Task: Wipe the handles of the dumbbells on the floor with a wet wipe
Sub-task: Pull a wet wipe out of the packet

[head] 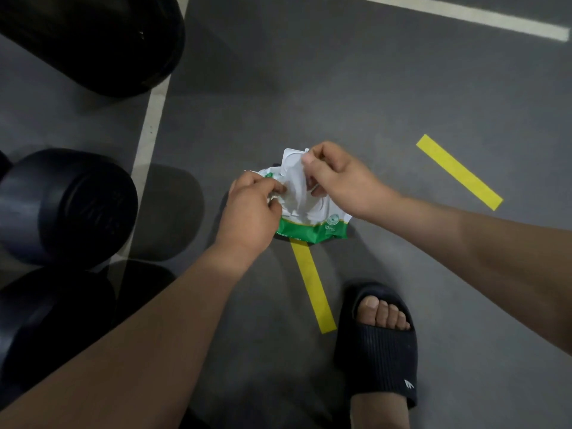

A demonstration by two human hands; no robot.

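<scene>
A green and white pack of wet wipes is held above the grey floor at the centre of view, its lid flipped open. My left hand grips the pack's left side. My right hand pinches a white wet wipe that sticks up out of the pack's opening. Black dumbbell heads lie along the left: one at mid-left, one below it, and a bigger one at the top left. Their handles are out of view.
My right foot in a black slide sandal stands on the floor at the bottom right. Two yellow tape strips and white painted lines mark the grey floor.
</scene>
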